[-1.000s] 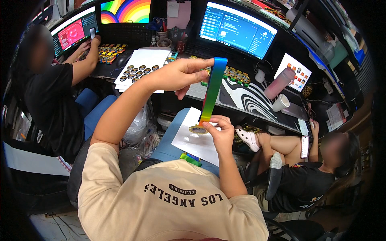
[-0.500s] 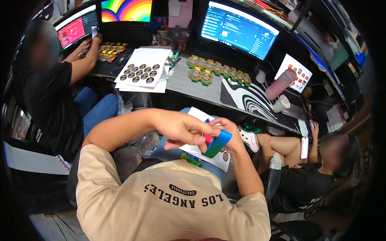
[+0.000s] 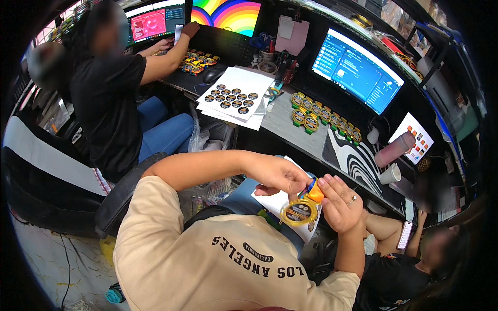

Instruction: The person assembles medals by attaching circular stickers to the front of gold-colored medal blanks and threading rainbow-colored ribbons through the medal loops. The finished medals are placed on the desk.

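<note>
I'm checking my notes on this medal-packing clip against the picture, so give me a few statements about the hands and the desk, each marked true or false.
1. Both hands hold a gold medal over a white sheet on the lap. True.
2. The left hand rests flat on the desk. False: it pinches the folded ribbon at the medal's top.
3. The right hand wears a ring. True.
4. The medals in a row on the desk lie by the left monitor. False: they lie before the blue-screened monitor.
5. A sticker sheet with dark round stickers lies on the desk. True.
</note>
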Motion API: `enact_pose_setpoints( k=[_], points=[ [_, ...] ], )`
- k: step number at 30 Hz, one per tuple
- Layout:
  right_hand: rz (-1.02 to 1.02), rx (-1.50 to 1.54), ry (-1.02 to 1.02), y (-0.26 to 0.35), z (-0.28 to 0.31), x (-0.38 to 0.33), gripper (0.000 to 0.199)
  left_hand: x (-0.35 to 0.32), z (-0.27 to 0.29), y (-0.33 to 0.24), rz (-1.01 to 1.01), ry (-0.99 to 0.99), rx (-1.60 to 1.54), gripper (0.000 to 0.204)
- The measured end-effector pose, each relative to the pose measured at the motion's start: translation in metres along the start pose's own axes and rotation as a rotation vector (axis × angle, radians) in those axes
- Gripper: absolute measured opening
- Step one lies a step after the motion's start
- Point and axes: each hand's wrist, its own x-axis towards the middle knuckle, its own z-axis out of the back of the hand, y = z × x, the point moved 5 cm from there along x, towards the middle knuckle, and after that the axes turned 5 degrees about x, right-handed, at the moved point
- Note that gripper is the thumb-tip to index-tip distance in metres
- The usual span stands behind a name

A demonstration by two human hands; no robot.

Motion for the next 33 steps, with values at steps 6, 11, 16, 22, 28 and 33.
enact_pose_setpoints(
  k=[6,11,16,22,28,33],
  points=[
    [-0.404,0.172,-0.129,-0.017,-0.005,-0.009,0.032,0.005,0.004,-0.009,-0.014,-0.155,0.052,0.064],
    [-0.946,0.760,-0.513,-0.026,-0.030,-0.035,0.041,0.006,0.025,-0.013,-0.038,-0.430,0.074,0.052],
    [-1.212,1.061,-0.529,-0.018,-0.059,-0.043,0.046,0.007,0.029,-0.006,-0.004,-0.414,0.010,0.053],
    [-1.266,1.139,-0.543,-0.031,-0.066,-0.040,0.043,0.005,0.033,0.001,0.030,-0.390,-0.024,0.058],
    [-1.228,1.175,-0.604,-0.039,-0.072,-0.040,0.042,0.010,0.035,0.006,-0.017,-0.312,-0.042,0.054],
    [-1.224,1.185,-0.629,-0.040,-0.077,-0.042,0.042,0.012,0.038,0.010,-0.021,-0.315,-0.071,0.052]
  ],
)
